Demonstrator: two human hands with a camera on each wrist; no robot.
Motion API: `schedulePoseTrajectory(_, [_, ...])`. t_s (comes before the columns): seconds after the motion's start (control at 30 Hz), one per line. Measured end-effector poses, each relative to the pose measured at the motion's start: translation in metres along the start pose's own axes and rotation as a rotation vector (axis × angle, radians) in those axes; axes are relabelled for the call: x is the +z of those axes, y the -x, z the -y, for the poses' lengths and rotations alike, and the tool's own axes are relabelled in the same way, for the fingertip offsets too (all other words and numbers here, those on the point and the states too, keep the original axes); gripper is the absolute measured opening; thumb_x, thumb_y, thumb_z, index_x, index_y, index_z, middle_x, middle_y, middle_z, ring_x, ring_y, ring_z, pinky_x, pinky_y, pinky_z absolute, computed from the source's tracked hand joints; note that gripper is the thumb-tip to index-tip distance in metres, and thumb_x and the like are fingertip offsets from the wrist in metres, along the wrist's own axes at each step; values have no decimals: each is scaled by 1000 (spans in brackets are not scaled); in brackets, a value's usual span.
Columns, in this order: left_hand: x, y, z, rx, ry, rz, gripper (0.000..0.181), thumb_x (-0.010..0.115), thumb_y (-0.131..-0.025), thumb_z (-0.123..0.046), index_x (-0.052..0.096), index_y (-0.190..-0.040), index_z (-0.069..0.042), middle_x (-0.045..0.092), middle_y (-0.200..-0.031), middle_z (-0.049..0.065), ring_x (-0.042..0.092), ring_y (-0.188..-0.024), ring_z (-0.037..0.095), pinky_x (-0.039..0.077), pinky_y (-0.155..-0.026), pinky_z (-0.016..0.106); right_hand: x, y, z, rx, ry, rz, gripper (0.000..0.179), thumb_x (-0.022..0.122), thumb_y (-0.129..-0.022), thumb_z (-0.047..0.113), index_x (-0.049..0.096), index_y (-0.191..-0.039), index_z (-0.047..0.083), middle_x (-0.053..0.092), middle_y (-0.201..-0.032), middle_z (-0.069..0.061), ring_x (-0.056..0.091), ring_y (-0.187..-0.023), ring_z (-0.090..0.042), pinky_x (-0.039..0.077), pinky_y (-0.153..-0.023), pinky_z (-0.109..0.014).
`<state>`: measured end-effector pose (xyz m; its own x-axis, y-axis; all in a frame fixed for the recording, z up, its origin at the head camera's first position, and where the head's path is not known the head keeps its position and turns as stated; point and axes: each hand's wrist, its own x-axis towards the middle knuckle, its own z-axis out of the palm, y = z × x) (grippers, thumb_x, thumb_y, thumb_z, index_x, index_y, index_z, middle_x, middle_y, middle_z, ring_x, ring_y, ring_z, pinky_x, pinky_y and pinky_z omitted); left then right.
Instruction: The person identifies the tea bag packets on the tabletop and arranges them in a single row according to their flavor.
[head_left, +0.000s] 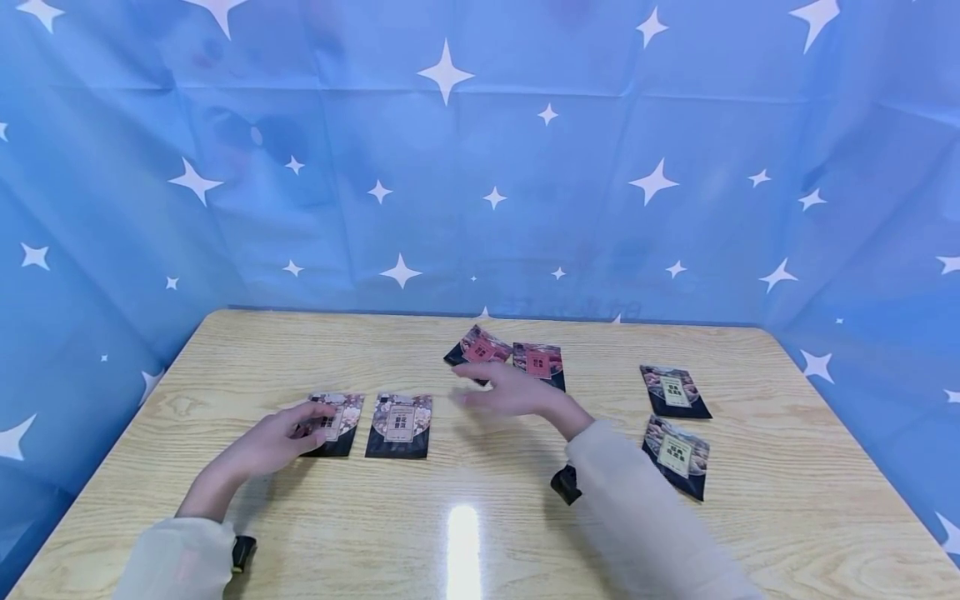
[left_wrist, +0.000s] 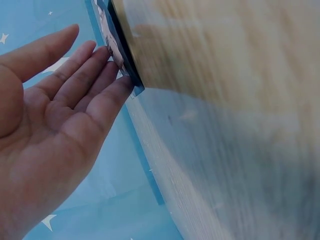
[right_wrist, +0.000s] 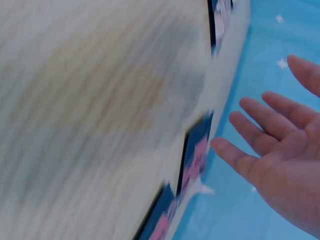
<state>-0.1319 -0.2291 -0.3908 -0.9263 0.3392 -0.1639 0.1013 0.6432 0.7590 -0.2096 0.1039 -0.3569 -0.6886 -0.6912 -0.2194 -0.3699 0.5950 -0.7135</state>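
1. Left grip (head_left: 264, 445): fingers loosely spread at pale packet (head_left: 347, 419); no pinch seen.
2. Right grip (head_left: 513, 392): spread, empty, near red packets (head_left: 538, 364).
3. Second pale packet (head_left: 400, 426) beside first; green-labelled packets (head_left: 676, 456) at counter's (head_left: 810, 500) right.
4. Judged: pairing by kind done; squaring up red, green-labelled pairs unfinished.

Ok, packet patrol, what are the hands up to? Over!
Left hand at leftmost packet, not gripping. Right hand holding nothing, near red-labelled packets. In the way: right hand, partly blocking head view of those.
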Motion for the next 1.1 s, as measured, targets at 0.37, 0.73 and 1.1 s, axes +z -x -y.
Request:
schedulePoseTrajectory(0.37, [1, 1, -1, 14, 2, 6, 41, 53, -94, -22, 48, -127, 0, 43, -131, 25, 38, -120, 45, 38, -90, 55, -34, 18, -38, 55, -60, -117, 51, 51, -95, 18, 34, -140, 2, 35, -141, -17, 33, -128, -34, 30, -101, -50])
schedulePoseTrajectory(0.73, [0, 1, -1, -1, -1, -3, 44, 53, -94, -27, 47, -129, -1, 42, -132, 24, 36, -121, 45, 35, -92, 57, -45, 30, -76, 85, -73, -158, 50, 48, -95, 10, 31, -139, -6, 37, -137, -25, 35, -125, -38, 31, -100, -51])
schedulePoseTrajectory(1.1, [0, 1, -1, -2, 12, 3, 44, 52, -94, -26, 46, -129, 0, 43, -131, 24, 37, -120, 44, 36, -91, 56, -44, 37, -90, 124, -30, -125, 48, 47, -95, 8, 33, -140, -1, 36, -139, -21, 34, -126, -37, 31, -100, -51])
